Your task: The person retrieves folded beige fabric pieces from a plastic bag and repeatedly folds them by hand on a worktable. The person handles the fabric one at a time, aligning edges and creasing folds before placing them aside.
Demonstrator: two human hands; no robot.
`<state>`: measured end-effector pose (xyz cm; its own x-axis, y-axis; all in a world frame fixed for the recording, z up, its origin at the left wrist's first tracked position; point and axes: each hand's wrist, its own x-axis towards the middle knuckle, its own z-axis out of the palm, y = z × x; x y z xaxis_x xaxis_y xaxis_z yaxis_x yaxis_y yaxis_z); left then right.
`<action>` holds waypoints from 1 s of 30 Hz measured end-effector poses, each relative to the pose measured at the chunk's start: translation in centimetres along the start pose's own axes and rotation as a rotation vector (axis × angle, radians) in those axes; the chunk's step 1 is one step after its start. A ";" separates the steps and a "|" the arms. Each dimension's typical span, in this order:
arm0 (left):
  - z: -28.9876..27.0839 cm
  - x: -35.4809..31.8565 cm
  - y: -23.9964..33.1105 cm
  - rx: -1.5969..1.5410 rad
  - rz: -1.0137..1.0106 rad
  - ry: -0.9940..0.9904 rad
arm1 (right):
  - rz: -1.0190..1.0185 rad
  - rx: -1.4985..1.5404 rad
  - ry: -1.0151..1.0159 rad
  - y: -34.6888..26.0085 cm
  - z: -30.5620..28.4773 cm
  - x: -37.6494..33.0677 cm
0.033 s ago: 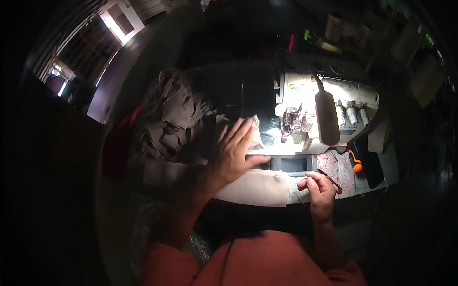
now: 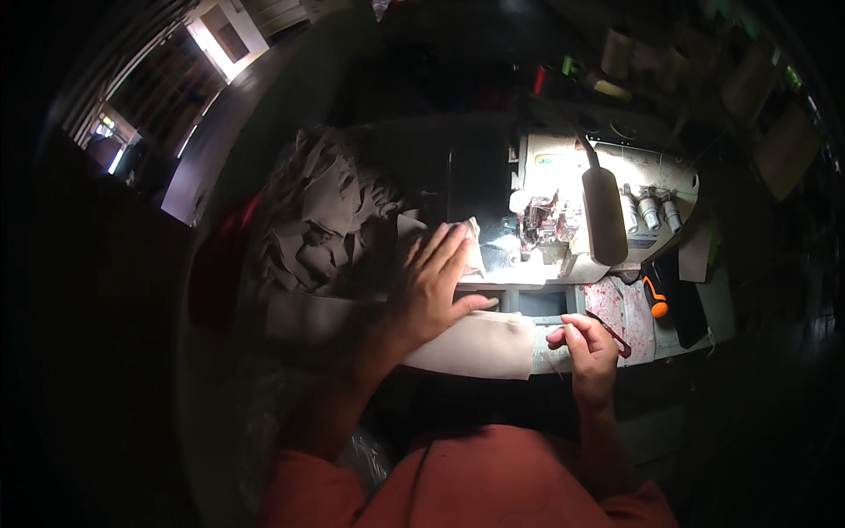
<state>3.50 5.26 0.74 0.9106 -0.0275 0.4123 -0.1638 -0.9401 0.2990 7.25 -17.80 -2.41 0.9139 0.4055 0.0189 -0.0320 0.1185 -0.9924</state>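
My left hand [image 2: 436,286] lies with its fingers spread over a small beige fabric piece [image 2: 475,249], just left of the lit sewing machine [image 2: 547,220]. Its thumb points right, above a long beige fabric strip [image 2: 471,348] along the table's front edge. Right of that strip, my right hand [image 2: 593,356] is closed, thumb and forefinger brought together in a pinch. Whatever is between those fingertips is too small to make out. A slim dark tool with a red end [image 2: 623,348] shows beside its fingers; whether the hand holds it cannot be told.
A heap of beige fabric pieces [image 2: 321,216] fills the table's left side. A long lamp head [image 2: 603,218] hangs over the machine. Right of it are an orange-handled tool [image 2: 657,308], a dark flat object [image 2: 682,304] and a red-spotted pale sheet [image 2: 629,308]. Thread cones [image 2: 616,53] stand behind.
My left thumb sits slightly lower, and the hand looks less blurred. The right hand stays in place.
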 end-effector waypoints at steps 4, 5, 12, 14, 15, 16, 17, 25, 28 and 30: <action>0.3 -1.1 -1.0 -0.092 0.041 0.056 | -0.047 -0.079 -0.032 -1.7 1.6 0.3; 0.0 -1.2 -2.3 -0.166 0.066 0.035 | -0.067 -0.097 -0.032 -2.0 1.8 0.4; -6.7 -0.1 1.4 -0.751 -0.494 0.314 | -0.250 -0.180 -0.119 -3.3 3.5 1.1; -7.2 -0.4 3.2 -0.807 -0.510 0.406 | -0.354 -0.241 -0.130 -4.7 5.1 1.4; -7.5 -0.9 4.1 -0.846 -0.525 0.471 | -0.385 -0.229 -0.149 -5.7 6.2 1.4; -7.7 -1.0 5.1 -0.840 -0.546 0.450 | -0.383 -0.251 -0.188 -6.5 6.8 1.3; -7.8 -1.2 6.0 -0.834 -0.566 0.429 | -0.382 -0.273 -0.226 -7.2 7.2 1.2; -4.6 -3.7 5.9 -1.034 -0.521 0.191 | 0.010 0.029 -0.266 -6.7 4.9 0.1; -4.8 -4.2 6.5 -1.150 -0.632 0.074 | 0.142 0.133 -0.299 -5.6 3.5 0.0; -4.5 -4.6 6.5 -1.307 -0.666 0.018 | 0.168 0.129 -0.322 -4.0 2.3 -0.2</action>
<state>-3.45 0.78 4.68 0.9506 0.2926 -0.1034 0.0471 0.1931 0.9800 6.27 -16.32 1.86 0.7186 0.6902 -0.0849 -0.2397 0.1312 -0.9620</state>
